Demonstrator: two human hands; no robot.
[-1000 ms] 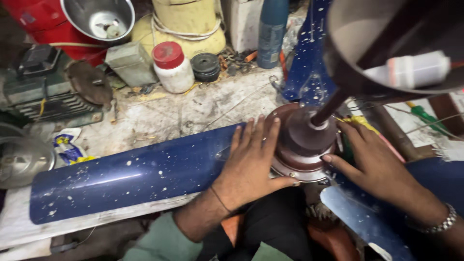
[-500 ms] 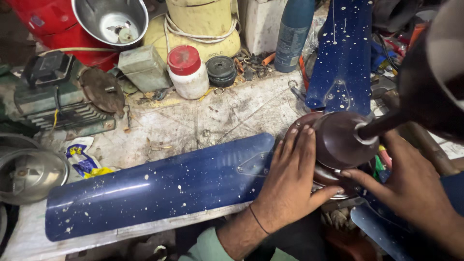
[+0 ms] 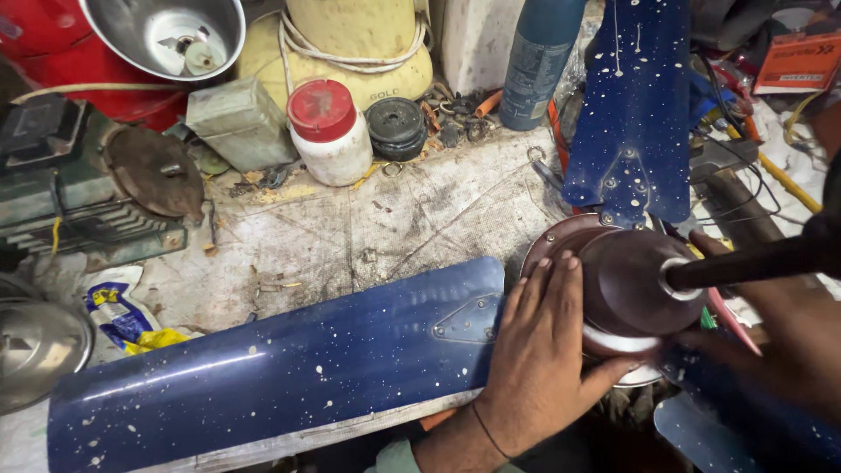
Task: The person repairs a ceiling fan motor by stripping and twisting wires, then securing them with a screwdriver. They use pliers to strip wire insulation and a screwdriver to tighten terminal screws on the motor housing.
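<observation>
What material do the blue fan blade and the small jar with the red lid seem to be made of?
Fan blade: probably painted sheet metal; glossy blue with a streak of reflected light, white specks, riveted bracket. Jar: likely plastic; dull white body, matte red lid, dusty.

You have three blue fan blades in view: one long blade [image 3: 272, 372] across the bench [image 3: 350, 232], one [image 3: 635, 105] pointing away, one [image 3: 745, 429] at lower right. One brown fan motor housing [image 3: 626, 285]. One red-lidded white jar [image 3: 328, 131]. One steel bowl [image 3: 162, 35]. One blue spray can [image 3: 539, 61]. Two hands: left [image 3: 539, 350], right [image 3: 788, 324].
</observation>
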